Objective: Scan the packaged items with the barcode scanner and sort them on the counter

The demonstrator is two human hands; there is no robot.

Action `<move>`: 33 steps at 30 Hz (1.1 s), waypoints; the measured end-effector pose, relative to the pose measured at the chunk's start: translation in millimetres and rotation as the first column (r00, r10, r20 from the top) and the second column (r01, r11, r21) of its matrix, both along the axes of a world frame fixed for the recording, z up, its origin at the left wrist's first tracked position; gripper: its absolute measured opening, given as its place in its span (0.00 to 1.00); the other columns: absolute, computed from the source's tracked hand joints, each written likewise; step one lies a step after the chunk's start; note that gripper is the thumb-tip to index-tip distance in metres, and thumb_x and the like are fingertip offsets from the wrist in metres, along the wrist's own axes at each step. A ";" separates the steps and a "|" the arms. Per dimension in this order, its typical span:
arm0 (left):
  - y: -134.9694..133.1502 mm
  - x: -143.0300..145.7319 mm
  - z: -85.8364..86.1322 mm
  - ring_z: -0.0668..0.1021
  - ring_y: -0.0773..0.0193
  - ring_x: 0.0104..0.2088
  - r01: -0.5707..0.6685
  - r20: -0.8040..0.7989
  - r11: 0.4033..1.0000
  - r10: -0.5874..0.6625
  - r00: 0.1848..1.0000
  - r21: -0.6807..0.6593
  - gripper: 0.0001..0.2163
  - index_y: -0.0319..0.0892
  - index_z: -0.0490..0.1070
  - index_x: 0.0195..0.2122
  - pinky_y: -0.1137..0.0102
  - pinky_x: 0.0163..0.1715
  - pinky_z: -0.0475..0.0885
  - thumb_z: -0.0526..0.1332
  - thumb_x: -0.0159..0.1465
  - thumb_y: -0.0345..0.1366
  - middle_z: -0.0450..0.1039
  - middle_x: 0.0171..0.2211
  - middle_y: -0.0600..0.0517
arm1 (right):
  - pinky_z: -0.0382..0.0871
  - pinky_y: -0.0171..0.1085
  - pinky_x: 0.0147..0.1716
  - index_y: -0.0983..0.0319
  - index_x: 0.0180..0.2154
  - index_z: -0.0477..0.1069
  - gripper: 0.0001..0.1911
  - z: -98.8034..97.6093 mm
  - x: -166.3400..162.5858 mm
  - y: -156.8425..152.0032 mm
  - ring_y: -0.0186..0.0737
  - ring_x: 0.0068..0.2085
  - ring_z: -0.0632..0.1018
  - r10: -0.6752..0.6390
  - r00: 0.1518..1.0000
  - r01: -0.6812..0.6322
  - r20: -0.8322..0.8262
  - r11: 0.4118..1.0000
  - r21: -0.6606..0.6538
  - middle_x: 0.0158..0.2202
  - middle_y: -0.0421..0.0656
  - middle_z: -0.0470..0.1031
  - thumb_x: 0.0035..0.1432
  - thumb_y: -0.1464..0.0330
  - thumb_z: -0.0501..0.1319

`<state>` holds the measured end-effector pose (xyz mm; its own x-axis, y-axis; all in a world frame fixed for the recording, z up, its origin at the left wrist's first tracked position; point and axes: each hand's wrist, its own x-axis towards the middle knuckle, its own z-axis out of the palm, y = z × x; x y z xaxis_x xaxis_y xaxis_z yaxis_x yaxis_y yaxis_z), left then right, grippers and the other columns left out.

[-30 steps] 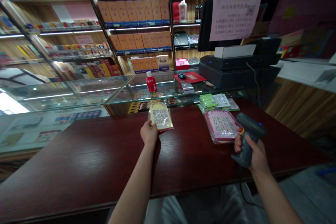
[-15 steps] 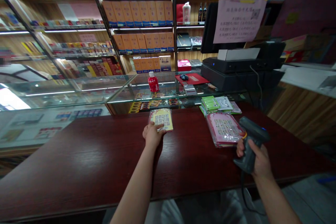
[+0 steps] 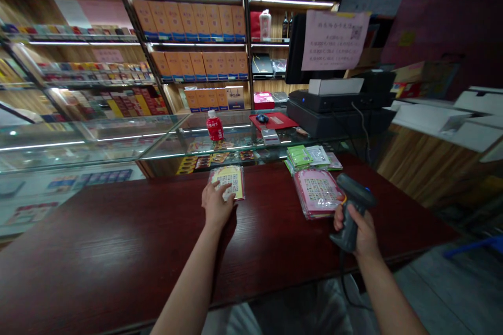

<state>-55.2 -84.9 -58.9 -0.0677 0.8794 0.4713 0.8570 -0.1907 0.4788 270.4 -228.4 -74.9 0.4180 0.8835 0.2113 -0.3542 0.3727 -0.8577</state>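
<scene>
My left hand (image 3: 217, 204) rests over the near left part of a yellow printed packet (image 3: 234, 182) in clear wrapping, with its fingers spread. In my right hand (image 3: 364, 230) is a dark grey barcode scanner (image 3: 356, 196), gripped by its handle, its cable hanging past the table edge. Left of the scanner's head lies a stack of pink printed packets (image 3: 317, 188) in shiny clear wrapping. Behind that stack are green and white sachets (image 3: 302, 157) in a pile.
A dark red wooden table (image 3: 129, 251) spans the front. Beyond it stands a glass display counter (image 3: 173, 149) with a red bottle (image 3: 214, 126), a computer mouse (image 3: 262, 118) and a cash drawer (image 3: 338, 119) on it. A monitor (image 3: 295, 52) bears a pink notice. Stocked shelves line the back.
The view has turned slightly to the right. My left hand's fingers have spread and shifted on the yellow packet. My right hand still holds the scanner beside the pink stack.
</scene>
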 end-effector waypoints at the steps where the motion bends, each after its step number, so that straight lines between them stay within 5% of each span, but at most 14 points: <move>1: -3.4 9.4 3.3 0.67 0.51 0.55 0.063 0.033 0.997 -0.064 0.997 0.040 0.13 0.45 0.77 0.42 0.57 0.57 0.58 0.62 0.55 0.36 0.69 0.50 0.44 | 0.61 0.31 0.16 0.61 0.41 0.70 0.14 0.5 -0.4 0.5 0.32 0.18 0.68 -0.006 1.000 0.006 -0.001 1.000 0.002 0.21 0.37 0.67 0.55 0.60 0.62; 5: -20.7 64.8 10.1 0.76 0.57 0.41 0.382 0.252 0.923 -0.358 0.899 -0.048 0.10 0.43 0.76 0.38 0.63 0.46 0.69 0.60 0.56 0.34 0.75 0.38 0.47 | 0.61 0.31 0.16 0.61 0.42 0.69 0.14 1.5 -0.8 2.0 0.32 0.17 0.68 -0.002 1.000 0.003 -0.013 1.000 0.021 0.21 0.37 0.68 0.56 0.60 0.62; 8: -30.6 113.8 7.9 0.77 0.62 0.30 0.543 0.474 0.822 -0.413 0.777 -0.174 0.08 0.41 0.74 0.35 0.69 0.33 0.71 0.62 0.54 0.33 0.76 0.29 0.49 | 0.61 0.31 0.17 0.61 0.42 0.69 0.15 1.5 0.4 2.4 0.31 0.18 0.68 -0.009 1.000 0.009 -0.012 1.000 0.025 0.21 0.36 0.68 0.55 0.60 0.62; 11: -31.5 155.3 5.7 0.74 0.66 0.20 0.561 0.611 0.774 -0.301 0.732 -0.292 0.09 0.40 0.70 0.30 0.74 0.20 0.66 0.64 0.55 0.41 0.72 0.21 0.52 | 0.61 0.31 0.16 0.61 0.41 0.69 0.15 1.7 1.6 2.0 0.31 0.17 0.67 -0.024 1.000 0.025 -0.011 0.999 0.023 0.21 0.36 0.68 0.55 0.59 0.62; 15: -21.7 188.1 5.8 0.77 0.61 0.22 0.423 0.513 0.821 -0.191 0.837 -0.384 0.20 0.41 0.67 0.29 0.74 0.21 0.65 0.71 0.44 0.50 0.73 0.20 0.50 | 0.60 0.31 0.15 0.61 0.41 0.69 0.14 2.0 2.2 0.6 0.31 0.17 0.67 -0.043 0.998 0.044 -0.042 0.998 0.040 0.21 0.35 0.67 0.56 0.60 0.62; 18: -13.9 198.8 1.9 0.79 0.55 0.28 0.393 0.453 0.821 -0.188 0.871 -0.414 0.23 0.41 0.67 0.26 0.73 0.23 0.66 0.74 0.36 0.48 0.74 0.22 0.47 | 0.60 0.30 0.15 0.61 0.40 0.68 0.13 1.2 2.4 -0.5 0.31 0.17 0.68 -0.055 0.996 0.059 -0.069 0.997 0.059 0.21 0.35 0.68 0.56 0.60 0.62; 22: -5.9 204.0 -11.4 0.78 0.58 0.23 0.430 0.501 0.785 -0.178 0.847 -0.447 0.21 0.41 0.67 0.25 0.72 0.20 0.66 0.74 0.38 0.46 0.72 0.18 0.51 | 0.60 0.30 0.15 0.60 0.38 0.67 0.12 -0.8 3.2 -1.5 0.31 0.17 0.67 -0.076 0.992 0.081 -0.096 0.995 0.057 0.20 0.35 0.67 0.56 0.60 0.62; 26: 0.9 200.4 -19.0 0.73 0.62 0.15 0.500 0.584 0.709 -0.154 0.797 -0.497 0.18 0.41 0.68 0.24 0.72 0.17 0.66 0.73 0.40 0.44 0.68 0.14 0.55 | 0.60 0.30 0.15 0.60 0.39 0.68 0.14 -1.3 3.8 -2.1 0.31 0.17 0.67 -0.087 0.992 0.092 -0.092 0.994 0.052 0.20 0.34 0.66 0.55 0.59 0.62; 33: -1.2 179.0 -4.9 0.69 0.69 0.12 0.626 0.652 0.557 -0.187 0.734 -0.545 0.16 0.39 0.66 0.15 0.74 0.15 0.66 0.70 0.47 0.42 0.67 0.12 0.52 | 0.61 0.30 0.15 0.61 0.39 0.68 0.14 -0.2 3.4 -1.2 0.30 0.16 0.67 -0.080 0.992 0.086 -0.100 0.995 0.052 0.20 0.34 0.67 0.54 0.59 0.62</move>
<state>123.7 -86.1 -63.9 0.3781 0.8837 -0.2757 0.3849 0.1207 0.9150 273.8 -229.6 -75.2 0.5106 0.8327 0.2144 -0.4008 0.4511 -0.7974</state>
